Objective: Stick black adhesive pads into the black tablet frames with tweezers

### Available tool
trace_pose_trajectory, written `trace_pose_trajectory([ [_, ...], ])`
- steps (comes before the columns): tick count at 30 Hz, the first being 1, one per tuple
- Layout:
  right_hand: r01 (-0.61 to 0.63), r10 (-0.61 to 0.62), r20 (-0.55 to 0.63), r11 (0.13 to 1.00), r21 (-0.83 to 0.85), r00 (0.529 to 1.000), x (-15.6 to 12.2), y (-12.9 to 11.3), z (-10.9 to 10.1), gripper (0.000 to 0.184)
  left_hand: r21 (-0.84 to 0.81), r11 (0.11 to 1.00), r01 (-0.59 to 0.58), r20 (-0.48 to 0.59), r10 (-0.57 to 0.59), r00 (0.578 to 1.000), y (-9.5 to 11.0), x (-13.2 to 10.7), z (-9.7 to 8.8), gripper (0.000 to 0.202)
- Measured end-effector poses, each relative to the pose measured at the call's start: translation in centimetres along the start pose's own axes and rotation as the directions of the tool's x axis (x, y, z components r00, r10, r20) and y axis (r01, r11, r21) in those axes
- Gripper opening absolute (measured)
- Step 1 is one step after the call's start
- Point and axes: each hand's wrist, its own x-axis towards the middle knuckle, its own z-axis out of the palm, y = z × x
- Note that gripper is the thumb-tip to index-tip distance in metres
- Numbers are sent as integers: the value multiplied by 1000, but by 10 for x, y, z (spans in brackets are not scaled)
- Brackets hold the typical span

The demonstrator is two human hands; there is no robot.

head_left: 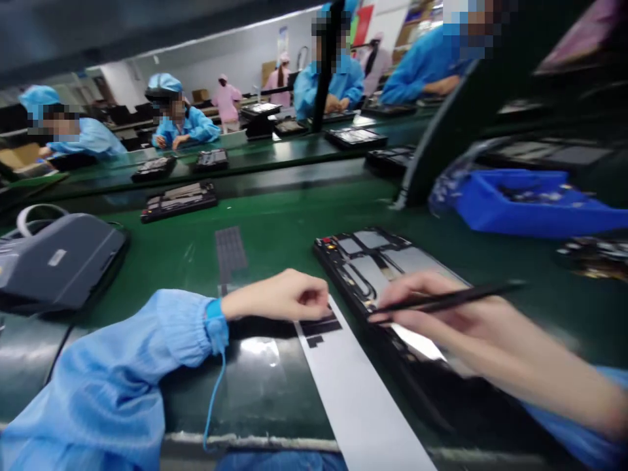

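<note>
My left hand (289, 294) is curled closed, thumb against the fingers, over the far end of a long white strip (363, 399) that bears black rectangular pieces (316, 340). Whether anything is pinched in it is hidden. A blue band with a dangling cord circles that wrist. My right hand (441, 314) grips a slim black pen-like tool (451, 299), blurred by motion. Its tip points left, by the edge of an opened tablet-like device (375, 245) that lies under this hand, with grey panels and black cables showing.
A grey machine with a pale handle (61, 258) stands at left. Beyond my left hand lies a dark gridded sheet (230, 252). A blue bin of parts (515, 203) sits at right, past a dark slanted post (441, 124). More opened devices (179, 199) and several co-workers are farther back.
</note>
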Motion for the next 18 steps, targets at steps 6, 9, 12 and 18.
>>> trace_pose_trajectory([
  [6, 182, -194, 243, 981, 71, 950, 17, -25, 25, 17, 232, 972, 29, 195, -76, 978, 1, 0, -4, 5],
  [9, 168, -193, 287, 980, 109, 938, 16, -22, 32, 15, 280, 959, 35, 206, -96, 974, -1, 1, -2, 6],
  [12, 154, -183, 289, 981, 120, 940, 16, -19, 34, 13, 282, 959, 21, 210, -83, 974, -3, 2, -1, 8],
  [18, 166, -183, 291, 983, 83, 939, 18, -19, 33, 14, 273, 962, 13, 199, -69, 977, -4, 4, 1, 8],
])
